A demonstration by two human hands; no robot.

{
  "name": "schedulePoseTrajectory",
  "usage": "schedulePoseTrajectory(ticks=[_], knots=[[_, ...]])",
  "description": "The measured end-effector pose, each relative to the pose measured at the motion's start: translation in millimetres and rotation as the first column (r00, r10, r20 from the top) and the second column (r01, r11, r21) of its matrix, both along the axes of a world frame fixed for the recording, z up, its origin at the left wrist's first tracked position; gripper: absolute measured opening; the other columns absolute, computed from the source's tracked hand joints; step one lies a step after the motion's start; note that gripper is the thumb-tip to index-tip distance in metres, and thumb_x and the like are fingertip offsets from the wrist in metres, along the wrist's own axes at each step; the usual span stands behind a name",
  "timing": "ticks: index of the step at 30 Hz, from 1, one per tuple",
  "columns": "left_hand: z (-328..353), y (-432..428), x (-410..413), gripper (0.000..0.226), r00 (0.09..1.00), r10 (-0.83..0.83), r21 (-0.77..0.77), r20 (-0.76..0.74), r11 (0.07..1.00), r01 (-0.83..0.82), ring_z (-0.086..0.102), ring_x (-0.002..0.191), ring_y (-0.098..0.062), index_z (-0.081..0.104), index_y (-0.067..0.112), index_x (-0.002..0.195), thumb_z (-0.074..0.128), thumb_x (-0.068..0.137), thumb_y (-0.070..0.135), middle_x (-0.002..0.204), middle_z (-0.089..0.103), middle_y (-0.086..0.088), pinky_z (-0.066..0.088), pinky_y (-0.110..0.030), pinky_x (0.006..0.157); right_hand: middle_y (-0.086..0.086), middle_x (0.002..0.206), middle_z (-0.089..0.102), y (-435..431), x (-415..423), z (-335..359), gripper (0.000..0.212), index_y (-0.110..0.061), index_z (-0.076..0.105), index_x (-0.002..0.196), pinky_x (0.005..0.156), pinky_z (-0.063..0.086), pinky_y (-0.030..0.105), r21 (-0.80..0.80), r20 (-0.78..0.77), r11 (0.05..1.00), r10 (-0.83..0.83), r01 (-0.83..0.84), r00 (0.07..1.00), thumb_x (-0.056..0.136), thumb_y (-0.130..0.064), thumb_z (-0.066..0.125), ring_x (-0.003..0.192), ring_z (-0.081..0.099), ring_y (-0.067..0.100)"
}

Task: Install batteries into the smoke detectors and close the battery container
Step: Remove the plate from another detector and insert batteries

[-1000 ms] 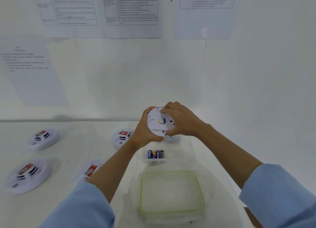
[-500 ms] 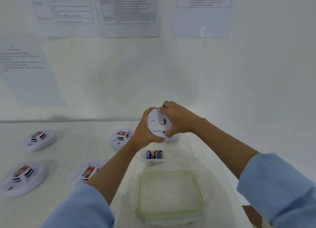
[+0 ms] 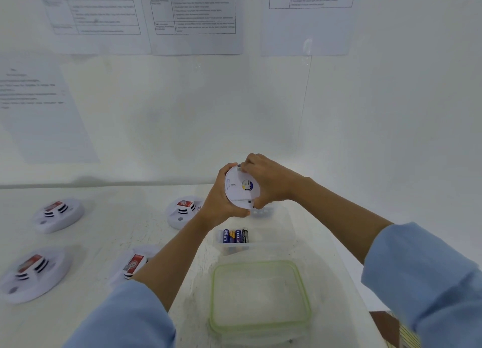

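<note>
I hold a white round smoke detector (image 3: 238,188) up above the table, its flat back facing me. My left hand (image 3: 220,200) grips its left and lower rim. My right hand (image 3: 271,180) curls round its right side, fingertips at the top edge and thumb at the bottom edge. Below them stands a clear battery container (image 3: 276,239) with several batteries (image 3: 235,236) upright inside. Its green-rimmed lid (image 3: 260,295) lies flat on the table in front of me.
Several more white smoke detectors with red labels lie on the white table: two at the left (image 3: 58,213) (image 3: 32,272), one (image 3: 184,212) behind my left wrist, one (image 3: 134,265) under my left forearm. Printed sheets hang on the wall behind.
The detector has stayed in both hands at about the same spot. My right fingers have shifted toward its top edge and thumb to the bottom edge. The view has drifted slightly.
</note>
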State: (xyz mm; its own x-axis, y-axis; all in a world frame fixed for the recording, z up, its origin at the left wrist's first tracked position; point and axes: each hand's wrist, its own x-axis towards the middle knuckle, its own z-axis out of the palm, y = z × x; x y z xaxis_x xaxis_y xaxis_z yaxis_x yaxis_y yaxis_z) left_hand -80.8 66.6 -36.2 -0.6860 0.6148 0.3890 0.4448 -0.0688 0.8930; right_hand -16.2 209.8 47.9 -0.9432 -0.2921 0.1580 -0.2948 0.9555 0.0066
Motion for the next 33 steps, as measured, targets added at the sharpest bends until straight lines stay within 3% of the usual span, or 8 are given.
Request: schedulePoseTrajectory(ticks=[14,24,33], knots=[[-4,1,-7,0.095,1.000,-0.024,-0.009,0.002,1.000,0.024,0.053,0.107,0.002,0.033,0.025,0.126,0.080,0.044,0.019,0.123,0.047,0.004,0.051,-0.020,0.081,0.012,0.116,0.044,3,-5,-1,0.072,-0.001,0.046,0.122,0.082,0.038,0.024,0.053,0.018,0.998,0.021,-0.022,1.000,0.063,-0.028,0.079,0.103,0.041,0.022],[7,0,-12,0.098,0.999,-0.003,0.012,-0.034,1.000,0.004,0.051,0.107,0.010,0.027,0.015,0.132,0.076,0.049,-0.005,0.124,0.044,0.008,0.047,-0.011,0.081,0.008,0.120,0.046,9,-5,5,0.074,-0.007,0.044,0.131,0.084,0.032,0.019,-0.091,-0.039,0.995,0.029,-0.032,0.999,0.068,-0.025,0.077,0.108,0.042,0.021],[9,-2,-9,0.093,0.999,-0.043,-0.011,-0.022,0.999,0.042,0.050,0.105,0.012,0.031,0.024,0.126,0.075,0.050,-0.008,0.123,0.042,0.011,0.048,-0.011,0.078,0.007,0.115,0.051,9,-7,5,0.072,-0.008,0.049,0.126,0.080,0.033,0.020,-0.023,-0.058,1.000,0.019,-0.020,0.998,0.067,-0.036,0.077,0.101,0.048,0.021]])
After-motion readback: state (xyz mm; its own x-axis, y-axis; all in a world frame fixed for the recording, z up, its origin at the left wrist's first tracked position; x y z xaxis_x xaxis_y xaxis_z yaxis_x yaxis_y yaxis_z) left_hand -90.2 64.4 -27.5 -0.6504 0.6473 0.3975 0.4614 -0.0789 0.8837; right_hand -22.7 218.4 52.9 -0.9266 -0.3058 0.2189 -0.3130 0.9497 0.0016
